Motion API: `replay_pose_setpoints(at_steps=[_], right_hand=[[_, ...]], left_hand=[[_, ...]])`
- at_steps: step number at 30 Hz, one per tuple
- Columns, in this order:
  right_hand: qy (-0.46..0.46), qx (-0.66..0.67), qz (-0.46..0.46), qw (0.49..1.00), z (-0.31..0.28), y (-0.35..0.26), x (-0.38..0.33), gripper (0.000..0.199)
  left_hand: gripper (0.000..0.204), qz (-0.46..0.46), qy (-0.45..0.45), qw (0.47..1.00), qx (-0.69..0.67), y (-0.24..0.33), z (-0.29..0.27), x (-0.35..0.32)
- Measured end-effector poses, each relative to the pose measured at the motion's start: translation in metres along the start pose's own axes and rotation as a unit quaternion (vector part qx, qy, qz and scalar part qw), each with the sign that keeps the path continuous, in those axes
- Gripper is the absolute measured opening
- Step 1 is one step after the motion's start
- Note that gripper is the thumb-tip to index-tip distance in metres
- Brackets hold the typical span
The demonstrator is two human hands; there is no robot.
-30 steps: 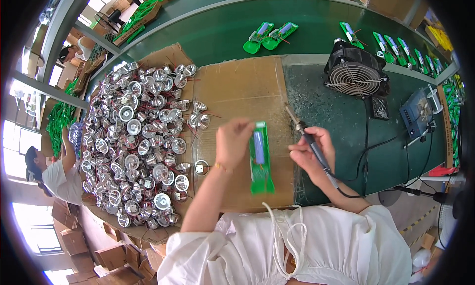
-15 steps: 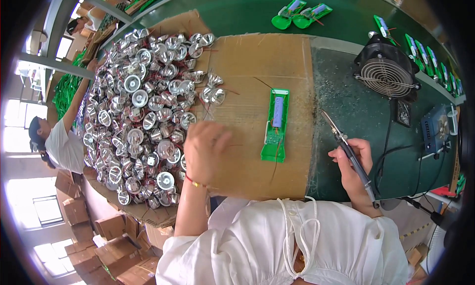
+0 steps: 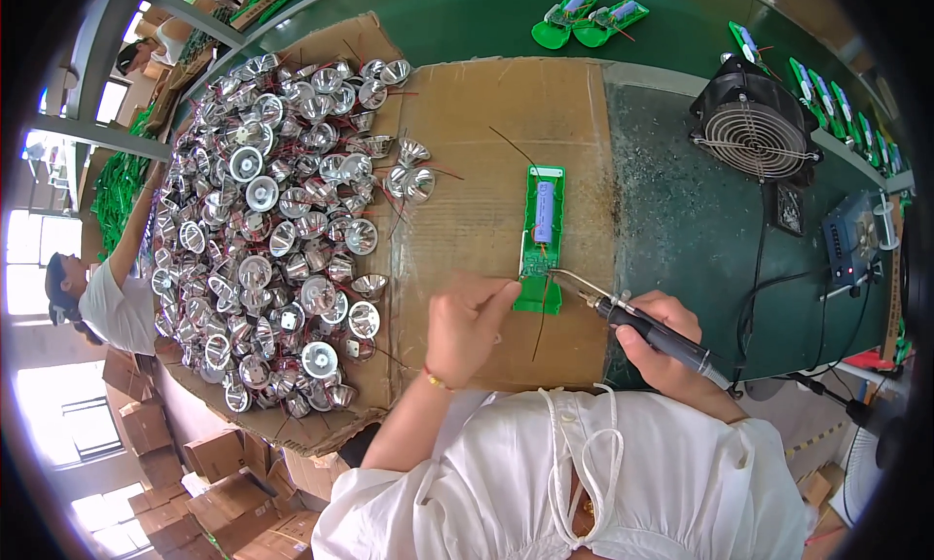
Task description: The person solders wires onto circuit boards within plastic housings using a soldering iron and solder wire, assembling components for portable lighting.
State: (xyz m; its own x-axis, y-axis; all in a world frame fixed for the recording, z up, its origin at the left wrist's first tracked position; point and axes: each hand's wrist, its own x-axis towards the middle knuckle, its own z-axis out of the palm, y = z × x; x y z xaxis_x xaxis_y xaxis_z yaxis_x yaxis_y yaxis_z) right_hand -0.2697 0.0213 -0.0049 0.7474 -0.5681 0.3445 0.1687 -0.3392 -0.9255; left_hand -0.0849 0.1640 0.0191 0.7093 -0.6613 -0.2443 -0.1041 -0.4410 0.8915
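A green plastic housing [image 3: 550, 298] lies on the cardboard in front of me. It holds a purple cylindrical battery [image 3: 544, 213], a small green circuit board [image 3: 537, 265] and thin wires. My left hand [image 3: 461, 334] is closed in a pinch at the housing's left edge, beside the board; whatever is between its fingertips is too small to make out. In my right hand [image 3: 669, 371] is a soldering iron [image 3: 654, 334], gripped by its dark handle. Its metal tip reaches the right side of the board, close to my left fingertips.
Silver reflector cups [image 3: 255, 271] with red wires are heaped on the left. A black fan [image 3: 754, 137] and a blue soldering station [image 3: 849, 244] stand at right. More green housings [image 3: 611, 23] lie along the far side. Another person [image 3: 112, 302] is at far left.
My left hand has moved right from beside the reflector heap to the housing, its fingers now pinched. My right hand has brought the iron's tip left and down to the circuit board.
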Motion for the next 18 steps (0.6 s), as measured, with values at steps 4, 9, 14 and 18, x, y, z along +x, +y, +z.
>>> replay_pose_setpoints(at_steps=[4, 9, 14, 18], right_hand=[[0.015, 0.005, 0.028, 0.999, 0.005, -0.001, 0.001, 0.019], [0.011, 0.000, 0.016, 1.000, 0.009, 0.002, 0.000, 0.018], [0.011, 0.001, 0.021, 1.000, 0.010, 0.000, 0.001, 0.017], [0.009, 0.007, 0.021, 1.000, 0.010, 0.001, 0.001, 0.017]], left_hand=[[0.008, 0.116, 0.047, 0.989, 0.076, -0.009, 0.013, -0.001], [0.011, 0.126, 0.043, 0.989, 0.071, -0.012, 0.019, 0.006], [0.011, 0.117, 0.045, 0.988, 0.089, -0.012, 0.020, 0.006], [0.012, 0.106, 0.039, 0.990, 0.089, -0.008, 0.022, 0.007]])
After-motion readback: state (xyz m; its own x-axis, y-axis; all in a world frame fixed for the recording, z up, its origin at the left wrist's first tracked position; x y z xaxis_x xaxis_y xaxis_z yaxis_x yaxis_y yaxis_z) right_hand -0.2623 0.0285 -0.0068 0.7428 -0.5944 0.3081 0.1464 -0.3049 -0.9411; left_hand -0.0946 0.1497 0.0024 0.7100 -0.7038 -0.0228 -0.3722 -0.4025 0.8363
